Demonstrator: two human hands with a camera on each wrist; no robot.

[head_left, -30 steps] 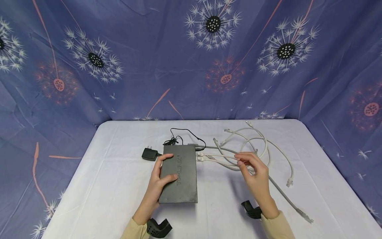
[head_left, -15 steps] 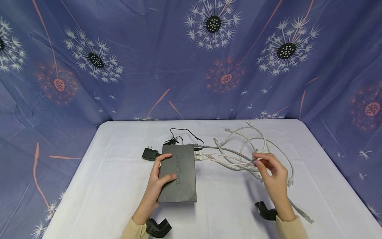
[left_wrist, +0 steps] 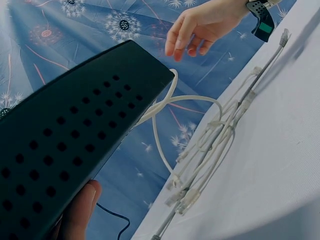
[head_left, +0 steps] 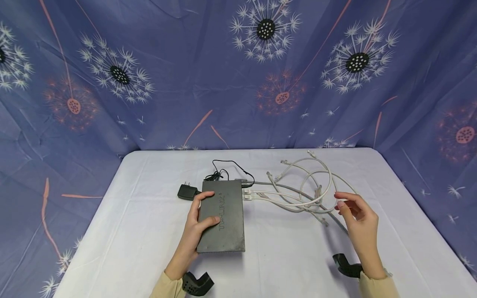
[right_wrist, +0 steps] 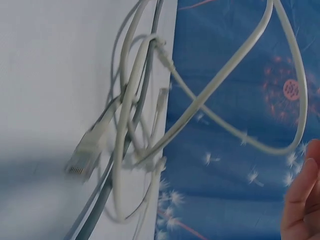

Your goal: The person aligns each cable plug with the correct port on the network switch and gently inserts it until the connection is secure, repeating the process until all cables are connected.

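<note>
In the head view my left hand (head_left: 199,223) grips a dark grey TP-LINK network switch (head_left: 229,223) by its left edge, thumb on top. The vented side of the switch (left_wrist: 75,125) fills much of the left wrist view. Light network cables (head_left: 268,194) and a grey network cable (head_left: 272,183) run from its right side. To the right, my right hand (head_left: 359,221) hovers by a loop of light cable (head_left: 331,182). Its fingers are bent with nothing visible between them in the left wrist view. A clear cable plug (right_wrist: 85,157) shows in the right wrist view.
Behind and left of the switch lie a black power adapter (head_left: 187,192) and its thin black cord (head_left: 234,161). Tangled cables spread over the right part of the white table (head_left: 141,231). A patterned blue curtain (head_left: 208,82) hangs behind the table.
My right hand has moved rightward along the cables, away from the switch. The light cables near it have shifted. The switch, in my left hand, has slid very slightly left.
</note>
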